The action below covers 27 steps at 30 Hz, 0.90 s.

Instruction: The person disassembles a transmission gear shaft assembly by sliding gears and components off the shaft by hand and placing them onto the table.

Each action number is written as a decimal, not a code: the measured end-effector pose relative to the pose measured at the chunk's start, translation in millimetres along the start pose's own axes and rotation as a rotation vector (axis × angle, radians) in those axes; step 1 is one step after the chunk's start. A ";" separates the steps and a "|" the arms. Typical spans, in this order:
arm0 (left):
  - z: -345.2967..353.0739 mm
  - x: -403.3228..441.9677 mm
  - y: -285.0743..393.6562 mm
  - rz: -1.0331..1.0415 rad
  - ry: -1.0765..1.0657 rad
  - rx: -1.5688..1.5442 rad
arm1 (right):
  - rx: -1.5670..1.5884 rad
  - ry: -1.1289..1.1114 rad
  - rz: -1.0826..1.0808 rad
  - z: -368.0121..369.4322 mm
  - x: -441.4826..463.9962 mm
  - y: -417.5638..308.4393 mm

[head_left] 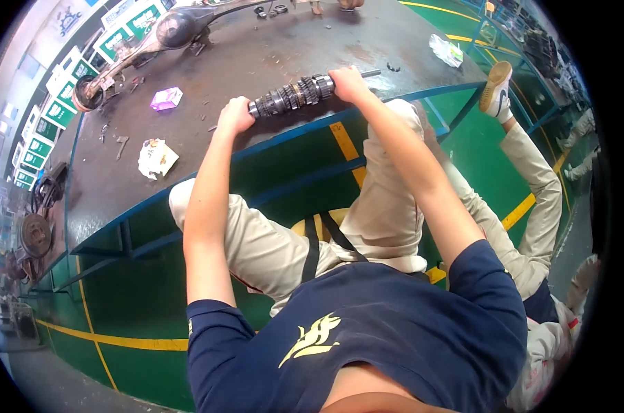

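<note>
A gearbox shaft (292, 96) with several dark toothed gears lies crosswise near the front edge of the worktable. My left hand (237, 115) wraps round its left end. Round the right end closes my right hand (349, 84), and a thin bare piece of shaft sticks out past it. Both arms are stretched forward. The fingers' undersides are hidden, and I cannot tell whether the shaft rests on the table or is slightly raised.
The dark worktable (188, 141) has a blue frame. On it are a purple box (166, 99), a crumpled wrapper (157, 159), a white-green packet (446, 50), a small dark clip (393, 67) and an axle housing (177, 29). Another person's leg (532, 179) is at right.
</note>
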<state>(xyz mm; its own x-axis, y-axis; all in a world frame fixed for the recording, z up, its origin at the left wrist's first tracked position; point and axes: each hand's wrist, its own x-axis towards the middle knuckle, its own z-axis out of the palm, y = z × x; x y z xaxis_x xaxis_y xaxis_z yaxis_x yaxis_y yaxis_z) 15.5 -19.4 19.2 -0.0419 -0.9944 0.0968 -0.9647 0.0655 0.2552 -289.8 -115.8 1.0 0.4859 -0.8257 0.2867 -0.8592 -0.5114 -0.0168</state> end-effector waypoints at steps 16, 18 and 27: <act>5.6 -1.1 -0.7 -0.022 -0.008 -0.109 | 0.023 -0.050 0.058 -3.8 -2.1 -0.7; 4.9 -3.0 -0.1 -0.050 -0.012 -0.115 | 0.047 -0.029 0.050 -2.4 -0.5 -0.6; 2.4 -9.1 -0.2 -0.055 0.011 -0.155 | 0.074 0.034 0.049 -0.4 -1.8 0.6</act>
<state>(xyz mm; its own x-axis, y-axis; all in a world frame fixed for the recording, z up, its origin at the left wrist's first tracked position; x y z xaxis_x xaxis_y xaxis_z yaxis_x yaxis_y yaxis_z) 15.5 -10.5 16.0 0.0140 -0.9960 0.0887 -0.9138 0.0233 0.4055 -291.3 -114.5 0.8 0.4366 -0.8423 0.3161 -0.8672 -0.4876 -0.1016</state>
